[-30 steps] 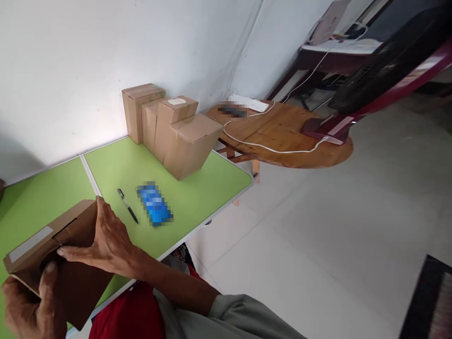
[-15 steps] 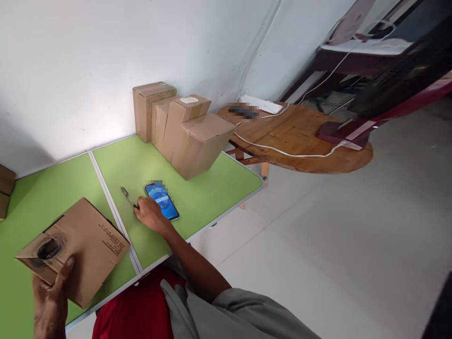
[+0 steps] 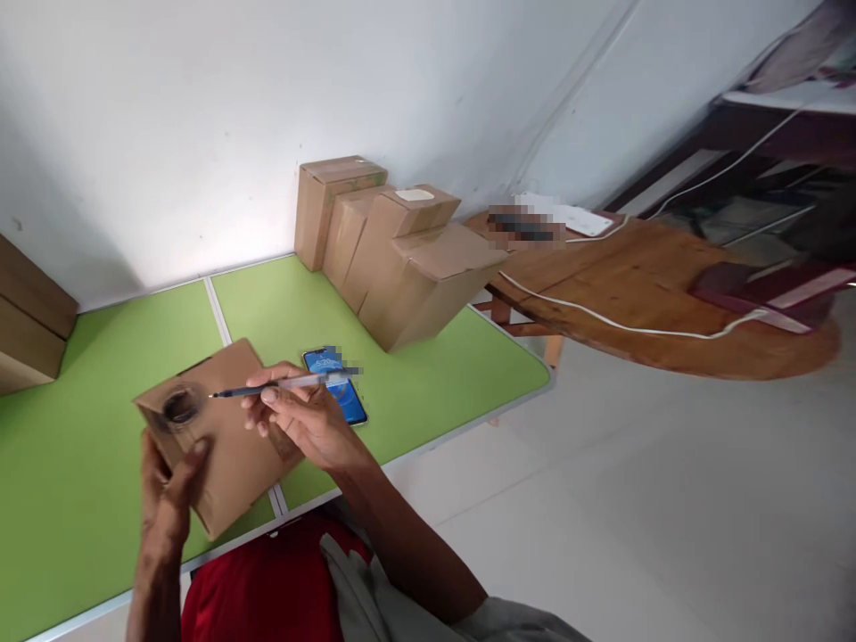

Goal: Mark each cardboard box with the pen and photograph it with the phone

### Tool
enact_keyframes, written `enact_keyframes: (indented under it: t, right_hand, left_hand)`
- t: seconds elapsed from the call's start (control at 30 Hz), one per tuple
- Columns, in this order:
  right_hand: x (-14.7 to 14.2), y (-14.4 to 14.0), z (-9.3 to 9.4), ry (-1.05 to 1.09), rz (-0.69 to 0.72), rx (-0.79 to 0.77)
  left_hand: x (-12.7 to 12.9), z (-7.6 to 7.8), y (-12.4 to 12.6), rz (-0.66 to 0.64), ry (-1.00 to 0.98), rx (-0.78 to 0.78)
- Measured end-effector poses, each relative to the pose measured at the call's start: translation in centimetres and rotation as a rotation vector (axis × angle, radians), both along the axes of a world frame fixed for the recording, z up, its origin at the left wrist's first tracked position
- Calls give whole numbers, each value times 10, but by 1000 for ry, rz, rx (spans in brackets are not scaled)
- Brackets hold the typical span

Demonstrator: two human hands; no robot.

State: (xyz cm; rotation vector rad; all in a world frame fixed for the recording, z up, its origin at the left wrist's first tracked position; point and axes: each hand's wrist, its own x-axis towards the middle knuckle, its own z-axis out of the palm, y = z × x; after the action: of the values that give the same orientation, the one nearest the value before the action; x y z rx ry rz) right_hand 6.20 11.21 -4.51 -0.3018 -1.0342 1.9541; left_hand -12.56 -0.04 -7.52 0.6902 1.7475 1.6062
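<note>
1. The left hand [image 3: 167,495] has its grip closed on a cardboard box [image 3: 214,437], held tilted over the green bench [image 3: 67,481].
2. The right hand [image 3: 304,419] pinches a pen [image 3: 281,385] level, its tip just beside the box's round opening.
3. A phone [image 3: 338,397] lies behind the right hand.
4. Stacked boxes [image 3: 394,250] stand by the wall.
</note>
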Motion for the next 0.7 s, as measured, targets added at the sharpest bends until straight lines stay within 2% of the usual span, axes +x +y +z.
enact_keyframes:
  t: [0.13,0.27,0.47,0.7]
  right_hand:
    - [-9,-11,-15,-75,-169,118]
    - [-6,-17,-17,-170,-274,172]
    - [-4,-20,-15,-233,-251,222]
    - [11,-24,-16,-343,-145,266]
  left_hand:
    - [32,-8,7,-160,10,22]
    - [39,-4,6,-223,32,1]
    - [37,2,3,-218,56,-25]
    - [32,-11,0,-170,38,6]
